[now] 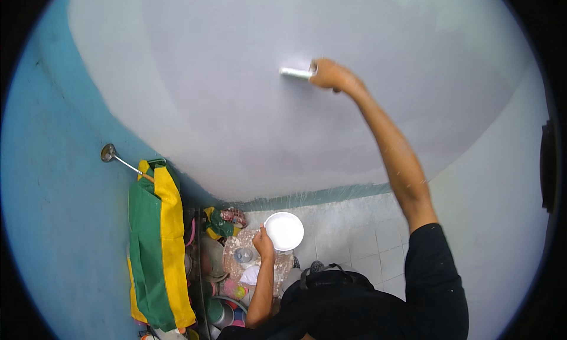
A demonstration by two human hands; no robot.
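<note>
My right hand (332, 75), arm stretched up and forward, is closed around a short white painting tool (295, 73). The tool lies against or close to the pale wall (236, 115); whether it is a brush or a roller I cannot tell. Lower down, my left hand (263, 243) grips the rim of a round white tub (284, 214), with white inside it, held above the floor. Under the left hand, a clear bottle or cup (243, 255) stands on a speckled sheet (235, 244).
At left, a green and yellow cloth cover (147, 245) hangs beside the blue wall (65, 163), with a ladle (127, 164) sticking out near its top. Pots and containers (220, 312) crowd a dark rack (201, 269). Grey tiles (360, 239) cover the floor at right.
</note>
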